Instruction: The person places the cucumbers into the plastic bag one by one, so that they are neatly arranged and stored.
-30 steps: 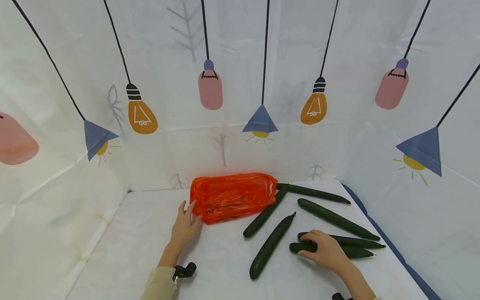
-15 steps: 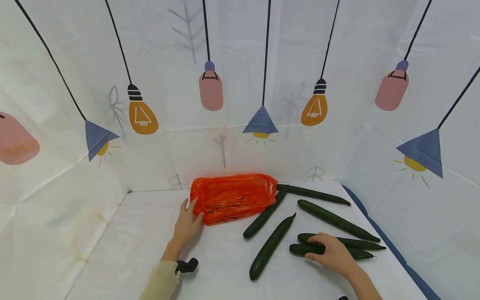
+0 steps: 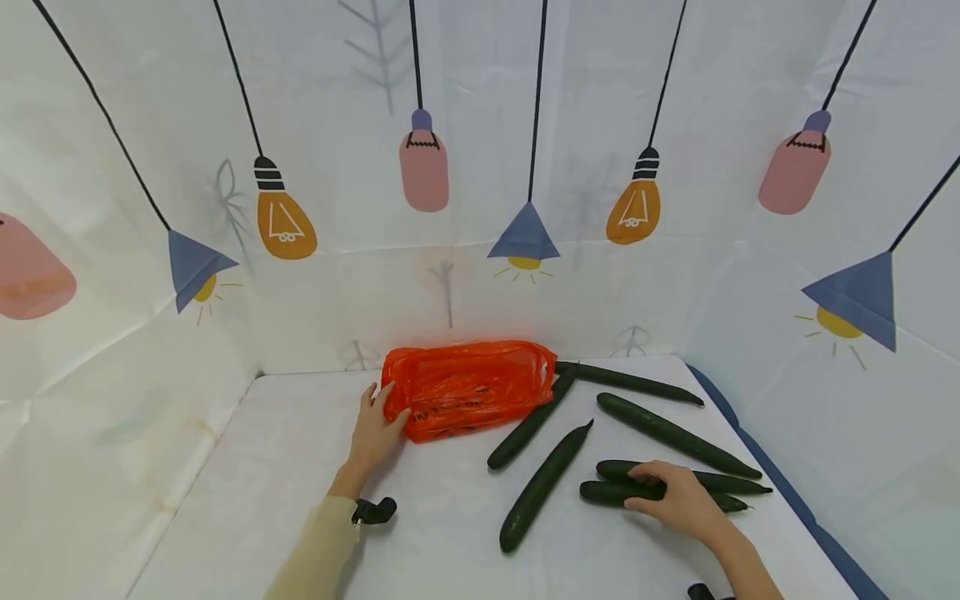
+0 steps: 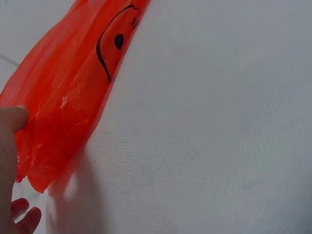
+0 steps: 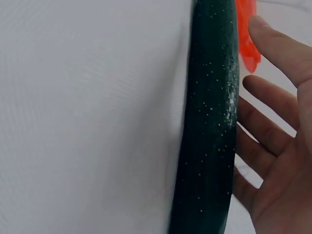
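Note:
A red plastic bag [image 3: 468, 387] lies flat at the back of the white table, its open end to the right. My left hand [image 3: 377, 433] is at the bag's left end with fingers spread; in the left wrist view the thumb [image 4: 17, 117] meets the red plastic [image 4: 68, 112]. At the right, my right hand [image 3: 681, 500] hovers over the nearest cucumber [image 3: 606, 493], its fingers loosely bent. The right wrist view has this dark green cucumber [image 5: 207, 122] beside the spread fingers, with the thumb apart from it. Another cucumber [image 3: 731, 482] lies just behind, partly covered by the hand.
Several more cucumbers lie around: one slanting mid-table [image 3: 546, 487], one partly behind the bag's right end [image 3: 521, 437], one at the right [image 3: 678, 435] and one at the back [image 3: 637, 382]. White sheeting [image 3: 337, 292] printed with lamps encloses the table.
My right hand has slid to the right along the nearest cucumber, uncovering more of its left end. The left hand stays at the bag, and the cucumbers keep their places.

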`<action>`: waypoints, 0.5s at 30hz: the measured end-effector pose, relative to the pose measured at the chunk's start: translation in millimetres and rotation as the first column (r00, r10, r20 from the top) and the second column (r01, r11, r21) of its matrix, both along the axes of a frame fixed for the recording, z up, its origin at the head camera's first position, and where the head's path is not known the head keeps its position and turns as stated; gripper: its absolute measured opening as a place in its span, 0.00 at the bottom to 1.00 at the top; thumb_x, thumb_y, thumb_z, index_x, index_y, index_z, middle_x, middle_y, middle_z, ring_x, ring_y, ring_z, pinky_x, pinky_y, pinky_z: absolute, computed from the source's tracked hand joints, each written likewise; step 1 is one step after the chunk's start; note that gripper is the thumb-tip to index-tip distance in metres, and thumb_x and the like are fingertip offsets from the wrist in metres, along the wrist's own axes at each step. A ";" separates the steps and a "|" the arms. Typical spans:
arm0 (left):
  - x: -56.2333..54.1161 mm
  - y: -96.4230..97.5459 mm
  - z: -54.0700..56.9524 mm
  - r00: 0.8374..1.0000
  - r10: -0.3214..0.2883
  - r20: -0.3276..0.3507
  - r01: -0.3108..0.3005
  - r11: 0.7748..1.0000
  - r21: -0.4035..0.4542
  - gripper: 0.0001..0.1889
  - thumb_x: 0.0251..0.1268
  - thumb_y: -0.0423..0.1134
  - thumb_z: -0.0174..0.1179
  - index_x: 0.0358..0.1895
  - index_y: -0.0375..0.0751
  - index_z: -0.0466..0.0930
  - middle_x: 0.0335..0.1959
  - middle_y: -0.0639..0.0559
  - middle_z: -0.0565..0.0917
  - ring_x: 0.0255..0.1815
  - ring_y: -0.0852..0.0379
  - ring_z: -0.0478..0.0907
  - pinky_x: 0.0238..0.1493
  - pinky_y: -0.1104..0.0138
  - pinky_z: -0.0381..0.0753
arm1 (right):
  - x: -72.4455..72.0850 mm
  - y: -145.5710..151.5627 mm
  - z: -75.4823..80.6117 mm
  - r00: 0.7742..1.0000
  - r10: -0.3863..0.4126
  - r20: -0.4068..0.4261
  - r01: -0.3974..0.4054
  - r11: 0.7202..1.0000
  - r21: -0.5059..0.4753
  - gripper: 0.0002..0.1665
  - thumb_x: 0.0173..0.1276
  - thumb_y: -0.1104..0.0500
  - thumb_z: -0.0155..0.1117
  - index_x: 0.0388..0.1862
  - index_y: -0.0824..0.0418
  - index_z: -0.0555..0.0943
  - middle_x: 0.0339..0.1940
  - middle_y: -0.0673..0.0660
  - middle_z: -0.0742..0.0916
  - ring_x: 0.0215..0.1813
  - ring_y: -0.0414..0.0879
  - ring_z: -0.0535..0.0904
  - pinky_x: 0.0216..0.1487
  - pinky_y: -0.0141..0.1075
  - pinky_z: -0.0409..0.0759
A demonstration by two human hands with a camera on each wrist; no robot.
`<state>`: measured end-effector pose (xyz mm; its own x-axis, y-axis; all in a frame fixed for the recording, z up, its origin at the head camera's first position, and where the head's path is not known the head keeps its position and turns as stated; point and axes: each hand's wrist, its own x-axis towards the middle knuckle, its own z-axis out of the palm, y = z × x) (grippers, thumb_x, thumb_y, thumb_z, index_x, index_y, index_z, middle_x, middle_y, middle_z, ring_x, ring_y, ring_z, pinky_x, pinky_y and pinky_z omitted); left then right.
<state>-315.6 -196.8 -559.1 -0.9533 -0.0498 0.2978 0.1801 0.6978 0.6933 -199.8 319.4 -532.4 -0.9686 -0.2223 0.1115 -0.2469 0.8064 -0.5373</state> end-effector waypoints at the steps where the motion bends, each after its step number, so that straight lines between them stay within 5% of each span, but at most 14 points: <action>1: -1.7 0.2 -0.2 1.000 -0.006 -0.001 0.006 1.000 0.004 0.33 0.65 0.46 0.62 0.72 0.43 0.63 0.73 0.35 0.53 0.67 0.32 0.61 0.62 0.41 0.65 | -0.2 1.0 0.8 1.000 -0.003 0.013 0.003 1.000 0.001 0.30 0.48 0.36 0.75 0.47 0.50 0.84 0.43 0.41 0.84 0.45 0.41 0.79 0.47 0.39 0.79; 7: -11.5 2.1 -0.5 1.000 -0.023 -0.002 0.023 1.000 -0.007 0.31 0.66 0.43 0.61 0.71 0.44 0.65 0.72 0.36 0.55 0.64 0.33 0.66 0.61 0.41 0.66 | -1.4 2.8 9.1 0.996 0.036 0.087 -0.036 0.999 0.009 0.27 0.48 0.42 0.78 0.45 0.52 0.84 0.42 0.45 0.85 0.45 0.46 0.80 0.46 0.43 0.79; 15: -19.6 5.2 1.4 0.997 -0.004 0.080 0.007 0.999 -0.037 0.31 0.67 0.45 0.59 0.72 0.46 0.63 0.71 0.34 0.56 0.64 0.33 0.66 0.61 0.41 0.67 | 0.6 6.4 14.7 0.984 0.100 0.149 -0.103 0.995 0.015 0.26 0.46 0.48 0.80 0.46 0.53 0.84 0.44 0.48 0.85 0.49 0.52 0.80 0.50 0.49 0.78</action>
